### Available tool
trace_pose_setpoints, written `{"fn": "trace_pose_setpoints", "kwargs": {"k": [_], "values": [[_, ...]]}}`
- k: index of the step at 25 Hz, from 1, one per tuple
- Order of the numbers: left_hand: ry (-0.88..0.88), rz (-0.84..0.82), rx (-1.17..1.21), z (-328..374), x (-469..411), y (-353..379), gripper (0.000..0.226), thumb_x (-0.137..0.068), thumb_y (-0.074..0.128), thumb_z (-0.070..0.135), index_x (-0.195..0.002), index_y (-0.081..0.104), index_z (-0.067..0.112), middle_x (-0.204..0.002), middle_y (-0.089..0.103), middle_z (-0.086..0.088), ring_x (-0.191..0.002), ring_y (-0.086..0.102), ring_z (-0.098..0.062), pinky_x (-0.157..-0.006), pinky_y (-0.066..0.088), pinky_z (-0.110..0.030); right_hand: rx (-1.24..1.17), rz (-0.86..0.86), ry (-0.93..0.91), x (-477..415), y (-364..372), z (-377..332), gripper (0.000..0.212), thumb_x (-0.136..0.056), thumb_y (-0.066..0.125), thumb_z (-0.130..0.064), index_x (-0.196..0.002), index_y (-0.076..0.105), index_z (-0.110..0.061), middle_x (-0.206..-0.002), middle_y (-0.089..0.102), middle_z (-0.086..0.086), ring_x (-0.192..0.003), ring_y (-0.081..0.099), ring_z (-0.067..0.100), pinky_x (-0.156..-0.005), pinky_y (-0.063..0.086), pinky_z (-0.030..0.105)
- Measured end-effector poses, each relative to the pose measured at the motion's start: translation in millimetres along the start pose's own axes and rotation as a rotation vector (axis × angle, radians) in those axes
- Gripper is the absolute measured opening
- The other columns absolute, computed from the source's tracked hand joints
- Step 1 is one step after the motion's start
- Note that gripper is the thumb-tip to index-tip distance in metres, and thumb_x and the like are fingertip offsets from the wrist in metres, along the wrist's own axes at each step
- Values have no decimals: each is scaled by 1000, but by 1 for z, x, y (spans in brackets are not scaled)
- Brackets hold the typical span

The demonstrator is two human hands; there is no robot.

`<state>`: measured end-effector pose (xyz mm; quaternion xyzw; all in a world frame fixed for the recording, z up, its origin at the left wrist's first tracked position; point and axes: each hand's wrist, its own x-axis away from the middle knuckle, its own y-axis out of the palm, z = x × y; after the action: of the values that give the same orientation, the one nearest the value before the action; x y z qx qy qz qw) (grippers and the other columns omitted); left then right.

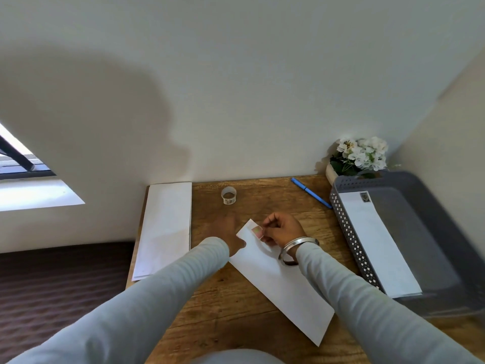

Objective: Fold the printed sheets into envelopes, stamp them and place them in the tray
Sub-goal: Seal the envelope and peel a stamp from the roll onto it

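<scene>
Bench: standing against a white wall.
Right hand: pinching the stamp at the envelope's far corner.
Left hand: lying flat and blurred, thumb touching the envelope's edge.
Tray: sitting right of the right hand, holding a stamped envelope.

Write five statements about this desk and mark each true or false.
1. The grey perforated plastic tray already holds a stamped white envelope. True.
2. The blue pen lies inside the tray. False: it lies on the wooden desk, beside the tray.
3. The right hand pinches a pink stamp at a corner of the diagonal white envelope. True.
4. The left hand holds the clear tape roll. False: the roll stands alone, beyond the hand.
5. The stack of white sheets lies at the desk's right edge. False: the left edge.
</scene>
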<state>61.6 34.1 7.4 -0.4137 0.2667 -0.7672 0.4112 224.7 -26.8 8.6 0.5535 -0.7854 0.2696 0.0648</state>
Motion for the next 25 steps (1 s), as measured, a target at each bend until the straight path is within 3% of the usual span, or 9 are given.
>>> {"fn": "trace_pose_setpoints", "kwargs": {"k": [3,5,7,13,19,25], "values": [[-62,-18,70,4,-7,3,50,-76,83,20,-119,59,31,-116,64,3,-104,63,-25,-87,55,-34,-12,14,17,-1,4,3,19,-78,77,3,-94,67,-3,-84,73,19,-62,69,21,-54,58,29],[-59,-13,125,4,-13,2,25,-82,77,18,-97,63,33,-106,67,3,-96,63,-21,-86,55,-33,-27,16,18,0,5,4,18,-78,76,4,-92,68,-3,-83,73,18,-63,69,21,-55,58,28],[-16,2,159,5,-18,1,22,-87,70,14,-83,61,33,-95,68,6,-92,63,-18,-85,54,-31,-45,9,24,0,7,5,16,-79,74,6,-92,69,-3,-83,73,18,-62,69,21,-57,58,31],[94,-34,269,-4,-27,4,24,-87,71,8,-89,70,32,-92,73,9,-90,67,-11,-91,56,-34,-111,0,64,-4,11,5,16,-80,74,4,-90,69,-7,-79,75,15,-61,71,26,-59,58,39],[108,-59,301,-11,-31,9,23,-89,70,9,-103,75,27,-102,74,7,-96,67,-12,-95,54,-33,-146,16,100,-8,12,5,17,-78,75,5,-90,68,-6,-79,74,16,-60,69,26,-55,57,35],[120,-49,315,-12,-31,11,23,-91,67,9,-104,75,26,-102,74,7,-96,67,-11,-92,54,-29,-190,-12,125,-10,15,-1,21,-74,79,5,-88,66,-2,-75,73,22,-55,62,27,-47,47,31]]}}
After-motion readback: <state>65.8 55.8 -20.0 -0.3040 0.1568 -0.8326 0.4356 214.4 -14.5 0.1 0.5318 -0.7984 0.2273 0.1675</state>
